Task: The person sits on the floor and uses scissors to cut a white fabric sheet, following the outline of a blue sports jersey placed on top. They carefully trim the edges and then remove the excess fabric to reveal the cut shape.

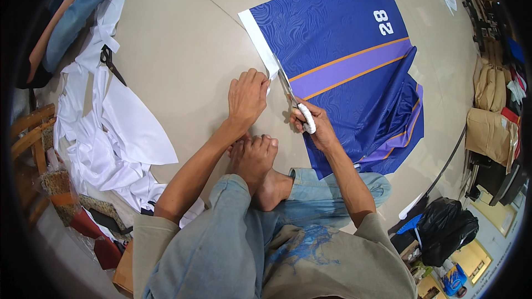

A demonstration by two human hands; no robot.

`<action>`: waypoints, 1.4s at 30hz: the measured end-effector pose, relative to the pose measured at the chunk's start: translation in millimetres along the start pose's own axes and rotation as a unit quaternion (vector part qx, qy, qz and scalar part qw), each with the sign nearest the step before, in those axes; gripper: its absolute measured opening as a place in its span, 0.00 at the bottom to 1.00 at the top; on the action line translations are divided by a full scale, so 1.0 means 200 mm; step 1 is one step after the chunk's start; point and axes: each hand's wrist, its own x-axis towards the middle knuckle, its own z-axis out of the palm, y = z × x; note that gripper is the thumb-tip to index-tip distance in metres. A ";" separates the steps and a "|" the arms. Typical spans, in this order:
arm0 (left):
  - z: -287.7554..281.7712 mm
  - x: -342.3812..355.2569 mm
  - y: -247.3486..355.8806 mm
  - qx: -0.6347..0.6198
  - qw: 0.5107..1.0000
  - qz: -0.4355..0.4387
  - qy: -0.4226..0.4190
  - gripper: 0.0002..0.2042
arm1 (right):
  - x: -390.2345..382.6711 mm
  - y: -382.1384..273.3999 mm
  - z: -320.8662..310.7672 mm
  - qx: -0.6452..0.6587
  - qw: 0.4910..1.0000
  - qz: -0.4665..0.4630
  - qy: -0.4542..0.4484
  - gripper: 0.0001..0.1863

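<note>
A dark blue fabric panel (pixel 332 16) with purple and orange bands and white printed figures lies spread on the floor. Along its left edge runs a white border strip (pixel 256 34). My right hand (pixel 317 127) is closed round a pair of scissors (pixel 306 118) whose handle is wrapped in white. Their blades lie along the line between the strip and the blue cloth. The strip's loose lower end is pinched in the fingers of my left hand (pixel 247 98), left of the blades. Folded blue cloth (pixel 366 116) lies right of my right hand.
White fabric (pixel 130 119) is heaped at the left, with black scissors (pixel 112 65) on it. Another person's leg (pixel 83 14) is at the upper left. My bare foot (pixel 255 160) rests below my left hand. A black plastic bag (pixel 446 230) stands at the lower right.
</note>
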 end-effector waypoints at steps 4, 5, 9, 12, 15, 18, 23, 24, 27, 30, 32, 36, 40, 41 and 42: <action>-0.02 0.01 0.01 -0.008 1.000 -0.019 -0.010 0.04 | 0.00 0.00 0.01 -0.008 1.000 -0.005 -0.003 0.31; -0.02 0.01 0.01 -0.012 0.999 -0.026 -0.017 0.04 | 0.00 -0.01 0.01 -0.014 1.000 -0.004 -0.001 0.31; -0.03 0.02 0.02 -0.031 0.997 -0.053 -0.037 0.05 | 0.00 -0.02 0.01 -0.023 1.000 -0.001 0.005 0.30; -0.04 0.03 0.02 -0.042 0.996 -0.069 -0.049 0.05 | 0.02 0.00 0.00 -0.022 1.000 -0.012 0.002 0.30; -0.03 0.03 0.01 -0.056 0.993 -0.083 -0.056 0.07 | 0.01 -0.01 0.01 -0.032 0.999 -0.013 0.017 0.30; -0.03 0.04 0.00 -0.086 0.989 -0.101 -0.061 0.08 | 0.01 -0.02 0.01 -0.052 0.998 -0.003 0.024 0.30; -0.04 0.04 0.00 -0.105 0.983 -0.125 -0.085 0.08 | 0.04 -0.03 -0.01 -0.036 0.999 -0.001 0.009 0.30; -0.05 0.04 0.01 -0.100 0.984 -0.122 -0.085 0.08 | 0.04 -0.03 -0.01 -0.027 1.000 -0.003 0.010 0.30; -0.04 0.04 0.01 -0.090 0.987 -0.111 -0.080 0.08 | 0.04 -0.02 0.00 -0.022 1.000 -0.004 0.015 0.30; -0.05 0.03 0.01 -0.076 0.988 -0.103 -0.086 0.08 | 0.05 -0.02 0.00 -0.055 0.998 0.006 0.026 0.30; -0.05 0.03 0.01 -0.069 0.989 -0.095 -0.089 0.08 | 0.04 -0.05 0.01 -0.069 0.997 0.013 0.031 0.30; -0.05 0.03 0.01 -0.066 0.990 -0.085 -0.090 0.07 | 0.08 -0.09 0.04 -0.051 0.998 0.009 0.035 0.30; -0.05 0.02 0.03 -0.059 0.992 -0.079 -0.079 0.06 | 0.16 -0.13 0.07 -0.053 0.998 -0.002 0.024 0.30; -0.04 0.02 0.03 -0.063 0.992 -0.076 -0.078 0.06 | 0.18 -0.14 0.08 -0.053 0.998 -0.004 0.022 0.30; -0.04 0.02 0.02 -0.066 0.992 -0.073 -0.076 0.06 | 0.18 -0.15 0.09 -0.061 0.998 -0.004 0.026 0.30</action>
